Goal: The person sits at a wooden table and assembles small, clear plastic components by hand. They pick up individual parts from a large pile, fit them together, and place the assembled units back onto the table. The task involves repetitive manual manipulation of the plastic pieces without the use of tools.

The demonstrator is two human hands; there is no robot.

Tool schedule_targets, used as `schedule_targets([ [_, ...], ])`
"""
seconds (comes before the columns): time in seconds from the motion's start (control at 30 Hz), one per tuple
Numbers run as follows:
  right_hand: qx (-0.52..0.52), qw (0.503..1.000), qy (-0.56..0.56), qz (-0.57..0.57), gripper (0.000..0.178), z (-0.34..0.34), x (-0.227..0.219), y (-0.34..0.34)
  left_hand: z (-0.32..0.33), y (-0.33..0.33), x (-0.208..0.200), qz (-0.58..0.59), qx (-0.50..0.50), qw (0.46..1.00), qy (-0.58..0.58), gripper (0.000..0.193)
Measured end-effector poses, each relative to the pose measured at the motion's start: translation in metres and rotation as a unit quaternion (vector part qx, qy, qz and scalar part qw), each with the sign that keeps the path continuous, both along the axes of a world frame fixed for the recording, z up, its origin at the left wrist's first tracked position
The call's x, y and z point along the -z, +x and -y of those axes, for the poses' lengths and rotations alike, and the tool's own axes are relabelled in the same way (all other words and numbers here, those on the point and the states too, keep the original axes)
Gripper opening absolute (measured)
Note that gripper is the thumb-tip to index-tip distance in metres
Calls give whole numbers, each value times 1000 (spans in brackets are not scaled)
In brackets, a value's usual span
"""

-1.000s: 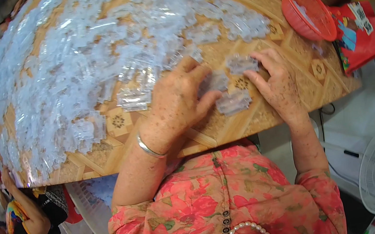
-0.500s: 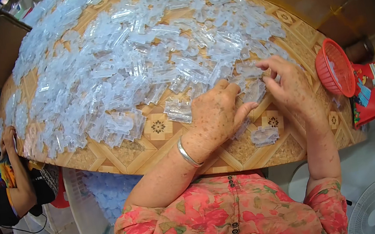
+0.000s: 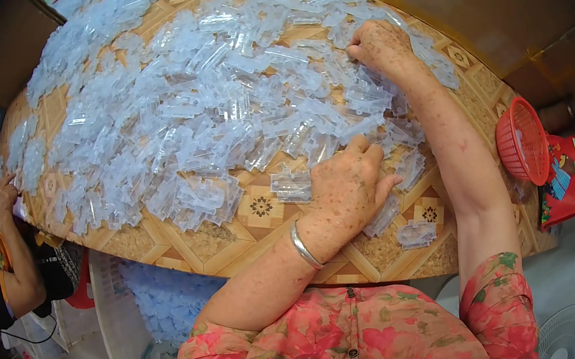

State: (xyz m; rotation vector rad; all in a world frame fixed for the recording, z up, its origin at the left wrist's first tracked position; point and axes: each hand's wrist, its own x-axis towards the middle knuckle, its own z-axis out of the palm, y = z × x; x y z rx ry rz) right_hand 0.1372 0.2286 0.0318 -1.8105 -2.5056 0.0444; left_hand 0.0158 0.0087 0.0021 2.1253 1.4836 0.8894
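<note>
Head camera view: two bare hands spread across a wood-patterned table strewn with clear plastic pieces. The left hand, thumb splayed from bent fingers, lies low over pieces toward the near edge; whether it grips any cannot be told. The right hand reaches toward the far right edge, fingers curled, any pinch hidden. A small clump by the near edge could be knocked off by a sweeping left forearm; overlapping, slick-looking pieces might slide or cling together. They are thin, glossy, bluish oblongs; the red basket at the right edge is ribbed.
</note>
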Motion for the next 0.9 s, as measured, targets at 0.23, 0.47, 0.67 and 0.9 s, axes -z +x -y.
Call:
schedule_targets([
  [0.23,-4,1000,-10,10,20,10,-1,-10,0,0,3,19,1,1000,8,31],
  [0.47,-16,988,120,-96,26,21,13,9,-1,2,1,2,-1,1000,3,30],
  [0.67,-34,978,-36,-204,29,55,-43,84,-1,-1,4,1,-3,1000,28,30],
  [0.9,36,986,-134,-97,33,105,-41,179,-1,3,4,-21,14,999,35,32],
])
